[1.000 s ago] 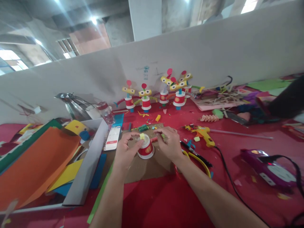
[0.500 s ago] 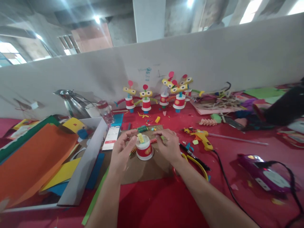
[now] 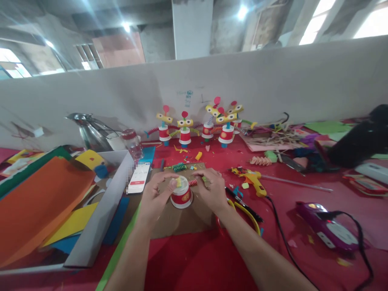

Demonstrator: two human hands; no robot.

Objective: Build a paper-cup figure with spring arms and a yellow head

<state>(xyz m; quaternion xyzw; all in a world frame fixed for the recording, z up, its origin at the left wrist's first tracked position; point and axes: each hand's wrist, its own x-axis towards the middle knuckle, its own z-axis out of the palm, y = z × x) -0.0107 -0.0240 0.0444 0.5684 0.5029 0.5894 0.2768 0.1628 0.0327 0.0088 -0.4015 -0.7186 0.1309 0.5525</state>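
Observation:
A red and white paper cup (image 3: 182,198) stands upside down on a brown cardboard sheet (image 3: 194,222). On its top sits a small folded yellow paper piece (image 3: 178,182), and a red paper spring (image 3: 192,183) sticks out on its right side. My left hand (image 3: 157,190) is at the cup's left, thumb and fingertips closed at the yellow piece. To the right of the cup, my right hand (image 3: 212,188) hovers near the red spring with its fingers curved and apart, holding nothing visible. A green and black spring (image 3: 179,167) lies behind the cup.
Several finished paper-cup figures (image 3: 184,135) stand at the back. Left are a box (image 3: 101,220) of coloured paper, a phone (image 3: 139,178) and a metal jug (image 3: 89,131). Right are a yellow glue gun (image 3: 256,182), yellow-handled scissors (image 3: 250,214) and a purple device (image 3: 329,228) with a cord.
My left thumb and fingers have come together at the yellow piece on the cup. My right hand remains beside the red spring. The whole view has shifted slightly.

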